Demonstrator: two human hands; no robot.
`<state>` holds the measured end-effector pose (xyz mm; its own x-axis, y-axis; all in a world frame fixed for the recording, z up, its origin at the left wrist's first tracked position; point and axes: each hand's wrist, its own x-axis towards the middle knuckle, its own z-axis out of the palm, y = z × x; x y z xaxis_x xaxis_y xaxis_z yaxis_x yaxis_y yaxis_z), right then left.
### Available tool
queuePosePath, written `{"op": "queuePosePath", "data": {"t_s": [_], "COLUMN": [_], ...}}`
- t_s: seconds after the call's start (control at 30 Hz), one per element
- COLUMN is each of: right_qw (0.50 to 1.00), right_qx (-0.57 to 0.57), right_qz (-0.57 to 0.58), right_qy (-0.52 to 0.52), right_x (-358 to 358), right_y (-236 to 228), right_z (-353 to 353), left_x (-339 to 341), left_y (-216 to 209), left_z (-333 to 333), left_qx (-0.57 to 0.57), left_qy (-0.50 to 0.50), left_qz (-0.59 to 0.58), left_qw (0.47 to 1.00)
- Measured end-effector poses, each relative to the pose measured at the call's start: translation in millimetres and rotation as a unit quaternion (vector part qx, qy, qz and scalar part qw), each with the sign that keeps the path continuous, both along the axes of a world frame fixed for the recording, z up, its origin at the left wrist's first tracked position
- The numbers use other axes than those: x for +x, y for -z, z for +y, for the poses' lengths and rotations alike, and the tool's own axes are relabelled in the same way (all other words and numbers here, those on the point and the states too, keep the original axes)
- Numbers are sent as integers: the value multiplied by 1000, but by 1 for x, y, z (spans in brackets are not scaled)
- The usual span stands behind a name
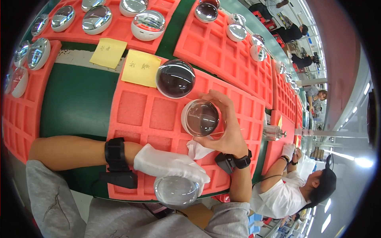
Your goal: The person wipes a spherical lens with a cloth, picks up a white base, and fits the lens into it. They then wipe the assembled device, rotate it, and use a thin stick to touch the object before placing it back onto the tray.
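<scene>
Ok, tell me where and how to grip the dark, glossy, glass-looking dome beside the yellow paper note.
Hold the dark dome on opposite sides of its round edge, probably coming from above and its right: the yellow paper note crowds its left, and its glossy, bulging top offers no flat hold.

The round clear glass lens (pixel 203 118), its pale rim showing along the left side, is held between the thumb and fingers of the bare right hand (pixel 231 139) over the coral-pink foam tray (pixel 162 113) — curved face turned up, dark reflection to the right, a pinkish-brown tint to the left. Whether it touches the foam cannot be told. The thick colourless glass dome (pixel 174 194) is held by the white-gloved left hand (pixel 170 164) at the tray's near edge — transparent, rounded, streaked with bright reflections, its upper part overlapped by the glove.
</scene>
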<state>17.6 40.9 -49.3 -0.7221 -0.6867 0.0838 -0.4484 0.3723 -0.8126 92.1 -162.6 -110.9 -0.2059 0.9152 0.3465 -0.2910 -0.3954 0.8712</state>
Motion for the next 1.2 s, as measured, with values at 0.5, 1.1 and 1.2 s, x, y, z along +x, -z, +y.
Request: {"op": "queuePosePath", "data": {"t_s": [0.5, 1.1, 1.2], "right_qw": [1000, 995, 993], "right_qx": [-11, 30, 38], "right_qz": [-14, 95, 109], "right_qy": [-6, 13, 33], "right_x": [10, 21, 23], "right_y": [-6, -14, -11], "right_z": [8, 26, 15], "left_x": [-18, -11, -12], "left_y": [-38, -48, -50], "left_z": [-10, -13, -12], "left_qx": [-129, -224, -232], "left_qy": [106, 29, 28], "left_qz": [-82, -261, -216], "left_qw": [982, 939, 948]}}
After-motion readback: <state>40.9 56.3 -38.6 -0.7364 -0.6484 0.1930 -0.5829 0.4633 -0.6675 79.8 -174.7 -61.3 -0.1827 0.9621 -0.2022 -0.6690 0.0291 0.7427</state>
